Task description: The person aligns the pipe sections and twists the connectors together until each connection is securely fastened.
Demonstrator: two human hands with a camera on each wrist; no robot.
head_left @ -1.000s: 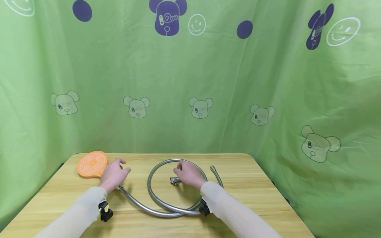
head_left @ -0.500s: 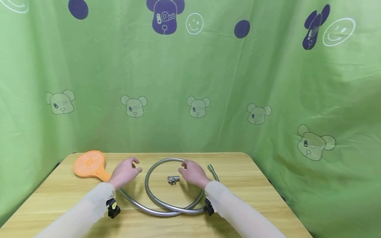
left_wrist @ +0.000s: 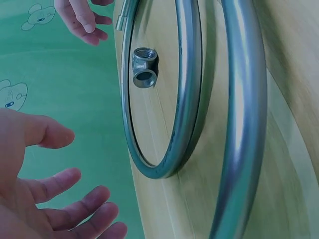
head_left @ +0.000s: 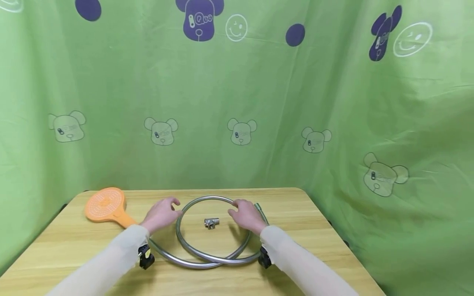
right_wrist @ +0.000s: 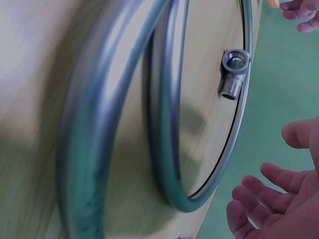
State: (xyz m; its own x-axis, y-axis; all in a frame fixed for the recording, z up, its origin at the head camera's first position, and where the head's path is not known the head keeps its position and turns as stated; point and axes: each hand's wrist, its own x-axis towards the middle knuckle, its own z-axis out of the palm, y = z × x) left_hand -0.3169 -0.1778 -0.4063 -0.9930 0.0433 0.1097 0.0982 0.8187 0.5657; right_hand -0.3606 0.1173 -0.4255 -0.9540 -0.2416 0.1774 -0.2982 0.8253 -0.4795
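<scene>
A coiled metal shower hose [head_left: 203,265] lies on the wooden table, and a small metal tee fitting [head_left: 211,223] sits inside its loop. The orange shower head [head_left: 105,204] lies face up at the left, its handle running toward my left wrist. Over the left side of the loop hovers my left hand [head_left: 162,214], fingers loosely bent and holding nothing. My right hand [head_left: 249,214] is above the loop's right side, also holding nothing; its fingers [right_wrist: 254,196] are relaxed in the right wrist view. Part of the hose is hidden behind my right hand and wrist.
The hose's free end [head_left: 258,206] points toward the back, just beyond my right hand. A green patterned curtain [head_left: 237,164] hangs close behind the table [head_left: 296,246] and along its sides.
My left hand has moved right, away from the shower head, whose handle now shows. The right hand has moved right from beside the tee fitting, leaving it fully visible. The head view has shifted slightly.
</scene>
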